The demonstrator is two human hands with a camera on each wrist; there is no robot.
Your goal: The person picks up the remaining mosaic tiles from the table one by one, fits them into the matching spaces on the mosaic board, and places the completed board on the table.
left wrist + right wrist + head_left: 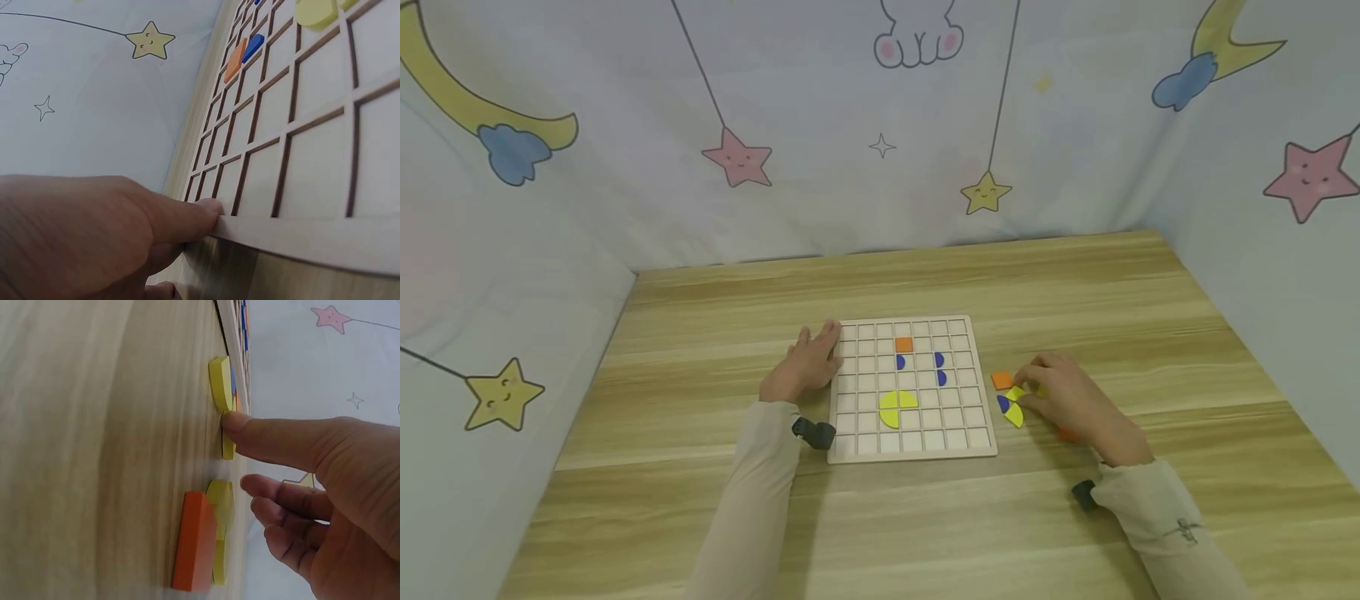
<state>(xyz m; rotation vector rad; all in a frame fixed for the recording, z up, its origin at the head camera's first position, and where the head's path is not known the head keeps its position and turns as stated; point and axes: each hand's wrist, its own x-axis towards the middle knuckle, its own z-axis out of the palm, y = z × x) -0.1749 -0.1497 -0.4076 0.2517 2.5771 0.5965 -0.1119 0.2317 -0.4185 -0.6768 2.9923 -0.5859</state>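
Note:
A wooden grid board (912, 459) lies on the table with an orange square (904, 344), blue half-round pieces (942, 377) and yellow quarter-circle pieces (908, 400) in its cells. My left hand (807, 367) rests at the board's upper left corner, a fingertip (209, 209) over the rim. Right of the board, my right hand (1063, 396) pinches a yellow quarter-circle piece (1015, 392) lying on the table. Its thumb presses that piece in the right wrist view; the index finger is hidden there. Beside it lie another yellow piece (1014, 415) and a blue piece (1003, 404).
A loose orange square (1002, 380) lies beside the board's right edge. Under the right hand are an orange block (195, 544) and more yellow pieces (220, 559). Printed cloth (820, 208) hangs around the back and sides of the wood-grain table (700, 333).

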